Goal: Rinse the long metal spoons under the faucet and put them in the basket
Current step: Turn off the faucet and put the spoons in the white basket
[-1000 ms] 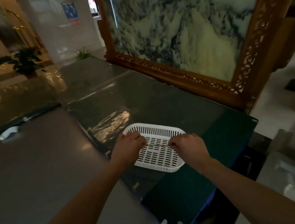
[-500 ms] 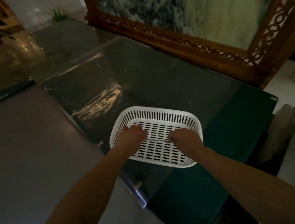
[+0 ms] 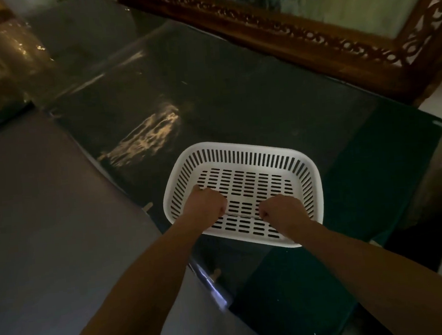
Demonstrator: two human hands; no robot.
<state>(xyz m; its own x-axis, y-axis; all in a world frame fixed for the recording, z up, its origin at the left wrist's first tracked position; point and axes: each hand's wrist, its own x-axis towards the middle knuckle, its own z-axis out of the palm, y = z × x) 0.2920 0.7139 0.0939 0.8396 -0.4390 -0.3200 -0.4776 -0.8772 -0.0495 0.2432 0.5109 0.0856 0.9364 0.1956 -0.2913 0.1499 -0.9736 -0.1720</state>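
A white slotted plastic basket [image 3: 242, 149] sits on a dark glass-topped table [image 3: 248, 98]. Both my hands are inside the basket, low over its floor. My left hand [image 3: 204, 207] and my right hand [image 3: 282, 210] are closed, each gripping one end of a thin long metal spoon [image 3: 241, 214] that lies level between them just above the basket's bottom. Only the short middle stretch of the spoon shows; its ends are hidden in my fists. No faucet is in view.
A large carved wooden frame [image 3: 296, 37] with a marbled panel stands along the table's far side. A grey surface [image 3: 45, 222] adjoins the table on the left. The table's right corner [image 3: 436, 124] drops off to the floor.
The view has tilted down and come closer to the basket. Both hands have sunk lower into the basket with the spoon held between them.
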